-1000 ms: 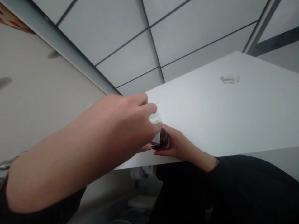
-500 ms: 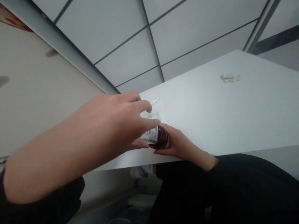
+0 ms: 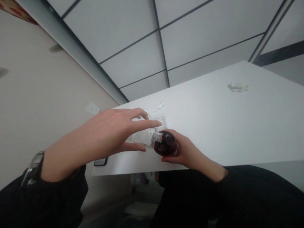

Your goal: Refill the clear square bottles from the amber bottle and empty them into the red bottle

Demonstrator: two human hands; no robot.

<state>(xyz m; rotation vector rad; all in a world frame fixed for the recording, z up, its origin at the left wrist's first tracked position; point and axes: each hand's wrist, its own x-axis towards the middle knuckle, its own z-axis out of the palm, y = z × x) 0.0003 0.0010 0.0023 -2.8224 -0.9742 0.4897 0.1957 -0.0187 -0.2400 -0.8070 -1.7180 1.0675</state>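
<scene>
My right hand (image 3: 182,147) is wrapped round a dark brown bottle (image 3: 166,146) low over the white table. A clear threaded neck (image 3: 157,136) points left from the bottle's shoulder, towards my left hand. My left hand (image 3: 118,129) is open, with thumb and index finger stretched out and apart. Between and beneath those fingers shows a clear, boxy container (image 3: 142,136), partly hidden; whether the fingers touch it I cannot tell. Just past the fingertips lie a clear dropper pipette (image 3: 160,106) and a clear plastic wrapper (image 3: 162,120).
A crumpled white tissue (image 3: 238,87) lies far right on the white table (image 3: 206,117). At the table's left end is a dark-edged phone (image 3: 100,162), partly under my left arm. A wall with a socket (image 3: 93,108) borders the left side; panelled doors (image 3: 133,57) stand behind.
My left hand has drawn back leftwards from the brown bottle, its fingers spread wider. The bottle's neck is now uncovered. The view has shifted slightly, bringing the phone and socket into sight.
</scene>
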